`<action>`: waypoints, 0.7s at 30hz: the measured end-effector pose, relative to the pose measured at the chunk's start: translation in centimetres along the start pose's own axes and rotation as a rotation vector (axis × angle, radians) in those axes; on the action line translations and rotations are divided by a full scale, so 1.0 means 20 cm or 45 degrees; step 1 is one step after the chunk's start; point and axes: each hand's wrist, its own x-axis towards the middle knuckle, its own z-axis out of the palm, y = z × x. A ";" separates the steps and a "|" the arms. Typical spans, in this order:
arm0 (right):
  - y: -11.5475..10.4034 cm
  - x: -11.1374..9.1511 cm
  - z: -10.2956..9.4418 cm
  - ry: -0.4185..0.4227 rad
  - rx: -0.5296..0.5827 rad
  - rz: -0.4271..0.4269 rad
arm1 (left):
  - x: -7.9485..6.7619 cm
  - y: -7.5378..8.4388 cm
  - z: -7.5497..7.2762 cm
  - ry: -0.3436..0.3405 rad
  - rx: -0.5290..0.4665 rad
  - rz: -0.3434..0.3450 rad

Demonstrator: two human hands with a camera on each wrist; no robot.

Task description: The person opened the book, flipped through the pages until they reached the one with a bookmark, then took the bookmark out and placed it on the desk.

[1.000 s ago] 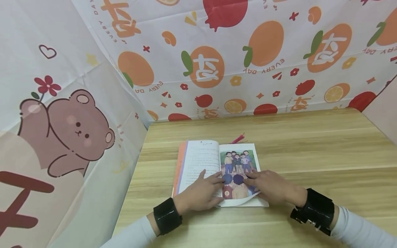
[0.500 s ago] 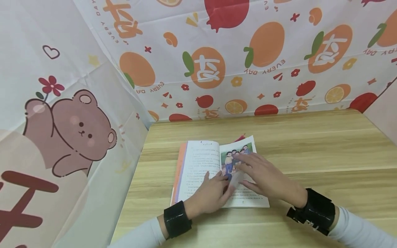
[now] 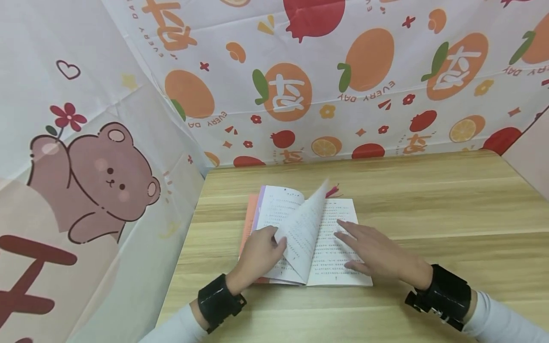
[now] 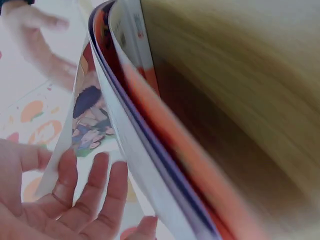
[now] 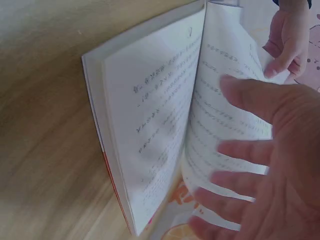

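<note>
An open book [image 3: 339,257] lies on the wooden table, with a printed page [image 3: 302,233] lifted and curving over toward the left. My left hand [image 3: 257,252] pinches that page by its edge between thumb and fingers. The left wrist view shows the page's coloured picture [image 4: 90,115] on its far side, next to the book's orange cover [image 4: 165,135]. Over the right-hand text page hovers my right hand [image 3: 373,250], its fingers spread and holding nothing. The right wrist view has the same fingers [image 5: 245,150] loosely extended in front of the raised page.
A red tassel [image 3: 332,191] pokes out beyond the book's top edge. Wooden table surface [image 3: 450,205] extends to the right. A fruit-print cloth [image 3: 326,95] hangs behind, and a bear-print cloth [image 3: 111,181] on the left.
The picture page has been lifted from the right side and swung leftward. My left hand has moved left with it, while the right hand has let go and drawn slightly back to the right.
</note>
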 end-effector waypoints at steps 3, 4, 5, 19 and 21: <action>0.00 -0.01 0.02 -0.098 0.041 0.013 | -0.04 -0.03 -0.04 -0.132 0.150 -0.041; 0.00 -0.02 0.03 -0.132 0.054 0.024 | -0.06 -0.04 -0.05 -0.191 0.216 -0.048; -0.01 -0.02 0.04 -0.162 0.073 0.037 | -0.08 -0.05 -0.05 -0.248 0.286 -0.046; -0.02 -0.02 0.07 -0.281 0.102 0.053 | -0.10 -0.10 -0.01 -0.080 0.969 0.154; -0.03 -0.02 0.06 -0.278 0.103 0.049 | -0.09 -0.09 0.01 -0.057 1.044 0.345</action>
